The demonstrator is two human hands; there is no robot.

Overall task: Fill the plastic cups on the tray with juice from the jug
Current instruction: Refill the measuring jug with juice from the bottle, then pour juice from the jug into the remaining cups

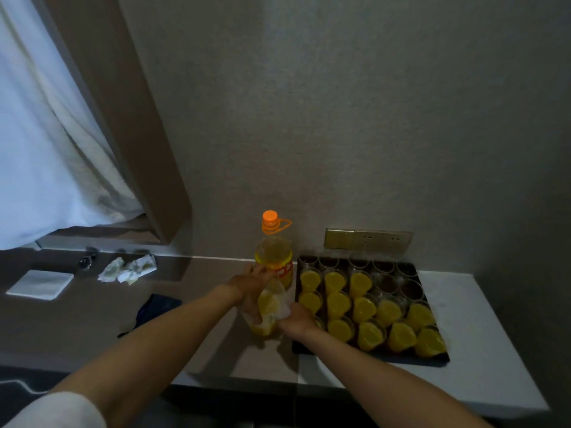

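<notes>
Clear plastic jug of orange juice (267,307) between both hands, left hand (250,284) and right hand (296,319) gripping its sides; likely heavy, thin-walled, slippery; steady near base

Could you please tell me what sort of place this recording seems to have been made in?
Probably a hotel or guest room: a curtained window, a brass-coloured wall socket panel above a counter, and a tray of juice cups set out there.

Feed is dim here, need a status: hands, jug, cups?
Both hands, left and right, grip clear plastic jug. Front cups on black tray filled; back-right cups empty. Orange-capped bottle behind jug.
</notes>
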